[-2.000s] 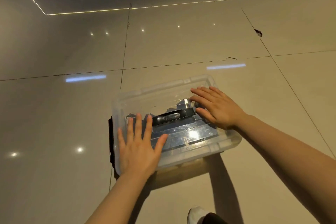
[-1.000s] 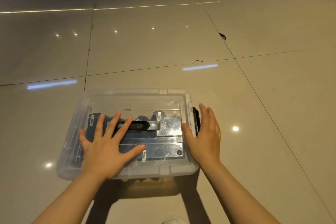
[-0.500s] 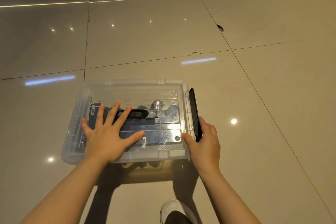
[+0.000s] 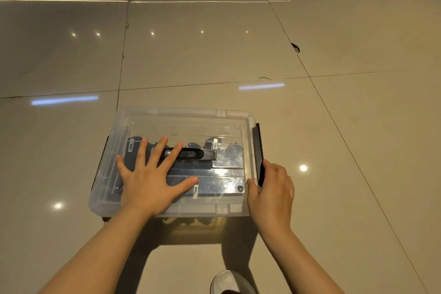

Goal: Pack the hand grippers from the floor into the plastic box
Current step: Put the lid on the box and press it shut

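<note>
1. Head view, looking down: the plastic box [image 4: 112, 164] sits on the tiled floor [image 4: 214, 55] with its clear lid [image 4: 186, 124] on; a black carry handle [image 4: 191, 153] lies flat along the lid's middle.
2. Hand grippers [image 4: 134, 157]: dark shapes seen through the lid, inside the box. None lies on the visible floor.
3. Left hand [image 4: 150, 179]: flat, fingers spread and straight, palm pressing the lid's left half; it grasps nothing.
4. Right hand [image 4: 272, 193]: at the box's right end, fingers curled round the black side latch [image 4: 258, 148], thumb against the lid's near right corner.
5. Change: two seconds ago both hands lay flat on the lid; one second ago the right hand had moved to the right end, beside the latch; half a second ago it had taken hold of the latch, which stood raised. That grip and the left hand's press are unchanged now.
6. Meaning, as a judgement: packing appears complete and closing is under way. The right latch looks raised, not yet snapped over the rim. A dark left latch [image 4: 101, 162] shows at the far end; its state cannot be told.
7. A white shoe [image 4: 226, 281] shows at the bottom edge.
</note>
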{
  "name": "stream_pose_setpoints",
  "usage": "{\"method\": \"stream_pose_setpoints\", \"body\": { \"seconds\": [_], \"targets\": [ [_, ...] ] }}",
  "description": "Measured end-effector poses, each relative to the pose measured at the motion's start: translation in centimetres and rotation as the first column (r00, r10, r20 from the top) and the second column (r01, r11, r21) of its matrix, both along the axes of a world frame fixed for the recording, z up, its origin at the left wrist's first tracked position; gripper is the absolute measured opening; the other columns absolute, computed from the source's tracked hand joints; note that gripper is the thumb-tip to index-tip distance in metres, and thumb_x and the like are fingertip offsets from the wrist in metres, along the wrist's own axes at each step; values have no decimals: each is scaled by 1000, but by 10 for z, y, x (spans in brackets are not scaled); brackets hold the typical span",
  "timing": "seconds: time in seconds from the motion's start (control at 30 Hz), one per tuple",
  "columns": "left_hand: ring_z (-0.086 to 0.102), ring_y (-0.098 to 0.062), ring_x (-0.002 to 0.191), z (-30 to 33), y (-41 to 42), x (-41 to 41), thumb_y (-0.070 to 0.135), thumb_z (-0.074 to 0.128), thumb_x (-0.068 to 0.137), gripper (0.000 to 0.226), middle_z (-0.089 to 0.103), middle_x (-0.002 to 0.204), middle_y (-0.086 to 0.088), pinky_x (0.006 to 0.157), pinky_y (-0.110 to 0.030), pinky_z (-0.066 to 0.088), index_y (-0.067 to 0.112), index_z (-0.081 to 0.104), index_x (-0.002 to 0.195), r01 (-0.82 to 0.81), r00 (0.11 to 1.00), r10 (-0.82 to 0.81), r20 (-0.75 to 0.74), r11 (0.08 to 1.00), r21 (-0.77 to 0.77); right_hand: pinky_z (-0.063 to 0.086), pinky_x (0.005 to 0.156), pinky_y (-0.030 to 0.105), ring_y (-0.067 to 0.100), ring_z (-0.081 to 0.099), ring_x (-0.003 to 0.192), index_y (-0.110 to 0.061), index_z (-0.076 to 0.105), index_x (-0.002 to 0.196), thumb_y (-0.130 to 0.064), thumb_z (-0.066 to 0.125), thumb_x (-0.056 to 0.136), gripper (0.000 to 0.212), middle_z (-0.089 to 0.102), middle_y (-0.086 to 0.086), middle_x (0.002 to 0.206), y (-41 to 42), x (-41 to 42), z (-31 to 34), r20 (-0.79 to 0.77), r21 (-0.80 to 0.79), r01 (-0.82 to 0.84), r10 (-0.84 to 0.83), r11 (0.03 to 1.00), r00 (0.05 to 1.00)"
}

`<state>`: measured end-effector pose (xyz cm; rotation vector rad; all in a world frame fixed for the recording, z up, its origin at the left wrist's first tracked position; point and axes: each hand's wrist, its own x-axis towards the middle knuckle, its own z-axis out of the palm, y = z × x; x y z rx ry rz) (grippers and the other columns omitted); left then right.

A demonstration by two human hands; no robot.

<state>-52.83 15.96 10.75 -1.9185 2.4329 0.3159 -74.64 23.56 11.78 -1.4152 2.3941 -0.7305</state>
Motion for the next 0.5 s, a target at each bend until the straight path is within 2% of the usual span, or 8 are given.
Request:
{"method": "stream_pose_setpoints", "body": {
  "seconds": [0.07, 0.17, 0.23, 0.3, 0.37, 0.5],
  "targets": [
    [-18, -20, 142, -2, 1, 0, 93, 1, 63, 87, -13, 153, 15, 105, -63, -12, 53, -11, 139, -5, 1000, 4, -24, 1000, -13, 14, 116, 50, 29, 39, 131, -10, 46, 134, -24, 56, 90, 48, 46, 11, 136, -12, 13, 7, -130, -35, -129, 124, 991, 984],
    [-8, -21, 144, -3, 1, -1, 83, 8, 74, 81, -1, 155, 13, 106, -64, -8, 45, 0, 144, -38, 997, 34, -70, 997, -65, -5, 116, 40, 19, 12, 145, -19, 23, 148, -37, 27, 93, 59, 21, 2, 156, -50, 47, 17, -77, 42, -376, 378, 926, 923],
    [8, -21, 144, -4, 2, -1, 67, 21, 82, 72, 18, 155, 6, 107, -64, 0, 36, 12, 147, -75, 986, 58, -153, 992, -104, -7, 116, 42, 16, 2, 146, -26, 15, 150, -43, 13, 92, 60, 11, -2, 158, -71, 63, 6, -70, 130, -436, 446, 891, 892],
    [16, -20, 142, -5, 4, 0, 52, 28, 83, 67, 25, 153, 0, 109, -61, 1, 33, 14, 146, -116, 971, 87, -223, 986, -120, -5, 116, 46, 17, 3, 146, -25, 15, 150, -49, 5, 93, 63, 10, -1, 159, -80, 68, -10, -179, 165, -411, 437, 897, 882],
    [20, -19, 141, -5, 2, 0, 44, 28, 83, 64, 28, 152, -2, 109, -59, 1, 31, 19, 145, -148, 960, 110, -259, 981, -128, -3, 116, 48, 19, 6, 146, -24, 20, 149, -55, 5, 92, 67, 13, 0, 158, -81, 70, -22, -260, 164, -372, 404, 914, 877],
    [25, -18, 139, 0, 5, 0, 39, 32, 86, 51, 38, 146, -1, 109, -63, 12, 29, 38, 136, -170, 924, 108, -366, 975, -142, -1, 117, 47, 18, 5, 146, -25, 20, 149, -68, 8, 87, 77, 14, 0, 158, -80, 71, -22, -272, 173, -368, 403, 914, 874]
  ]
}}
